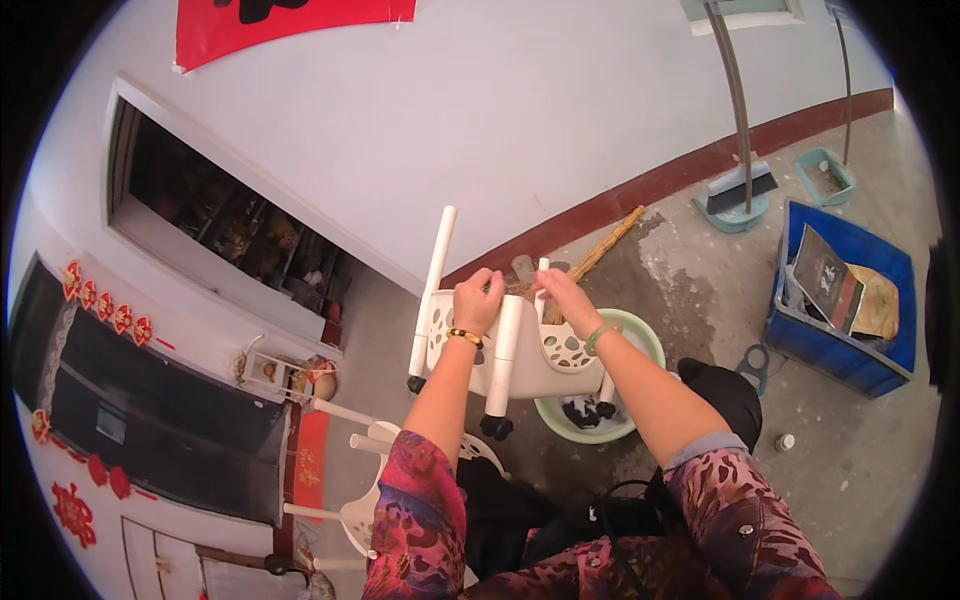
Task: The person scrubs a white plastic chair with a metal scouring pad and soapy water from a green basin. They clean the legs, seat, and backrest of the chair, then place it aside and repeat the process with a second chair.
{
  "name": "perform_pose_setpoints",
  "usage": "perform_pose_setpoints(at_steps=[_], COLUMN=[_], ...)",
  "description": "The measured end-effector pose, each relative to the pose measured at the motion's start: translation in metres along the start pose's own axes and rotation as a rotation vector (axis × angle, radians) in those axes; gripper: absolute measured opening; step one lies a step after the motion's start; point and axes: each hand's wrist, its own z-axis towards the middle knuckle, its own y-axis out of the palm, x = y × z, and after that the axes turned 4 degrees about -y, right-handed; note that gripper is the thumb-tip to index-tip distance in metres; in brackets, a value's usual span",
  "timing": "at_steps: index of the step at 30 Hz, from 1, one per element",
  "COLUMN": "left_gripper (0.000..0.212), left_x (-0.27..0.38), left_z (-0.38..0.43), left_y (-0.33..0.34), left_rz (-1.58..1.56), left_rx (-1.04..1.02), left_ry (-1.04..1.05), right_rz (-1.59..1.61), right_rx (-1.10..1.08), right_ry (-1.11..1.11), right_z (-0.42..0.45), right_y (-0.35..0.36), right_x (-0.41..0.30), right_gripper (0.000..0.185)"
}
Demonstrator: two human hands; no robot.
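A white plastic rack tier (517, 375) with oval cut-outs is tilted before me, over a light-green basin (651, 330). White tubes (504, 367) stand at its corners, and black fittings (496, 427) cap several lower ends. My left hand (477, 304) is curled at the tier's far side, beside a tube top; a small dark spot shows at its fingers, but what it holds is hidden. My right hand (568, 296) has its fingers around a short white tube (541, 285) at the far right corner. Black-and-white cloth (581, 411) lies in sudsy water in the basin.
Another white tier with tubes (364, 517) stands at my left. A straw broom (607, 244) lies by the wall. To the right are a blue crate (840, 367) holding packages, a dustpan with brush (739, 202), and a small round container (785, 442) on the concrete floor.
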Motion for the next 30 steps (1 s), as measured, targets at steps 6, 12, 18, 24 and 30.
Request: perform_pose_setpoints(at_steps=[6, 12, 18, 24, 30], left_gripper=[0.03, 0.02, 0.035, 0.027, 0.022], left_x=[-0.001, 0.049, 0.055, 0.04, 0.051], left_z=[0.008, -0.017, -0.012, 0.001, 0.002], left_y=[-0.012, -0.039, -0.008, -0.017, -0.009], left_rz=[0.04, -0.191, 0.461, 0.413, 0.649], left_rx=[0.149, -0.01, -0.406, -0.517, -0.514], left_ry=[-0.069, -0.322, 0.443, 0.435, 0.378], right_rz=[-0.096, -0.152, -0.562, -0.603, -0.613], right_rx=[-0.089, 0.309, 0.314, 0.27, 0.375], right_ry=[0.165, 0.213, 0.034, 0.075, 0.181], right_z=[-0.018, -0.003, 0.001, -0.013, -0.006], right_y=[0.027, 0.022, 0.031, 0.05, 0.05], right_x=[0.051, 0.062, 0.091, 0.064, 0.066], right_gripper=[0.047, 0.061, 0.06, 0.055, 0.053])
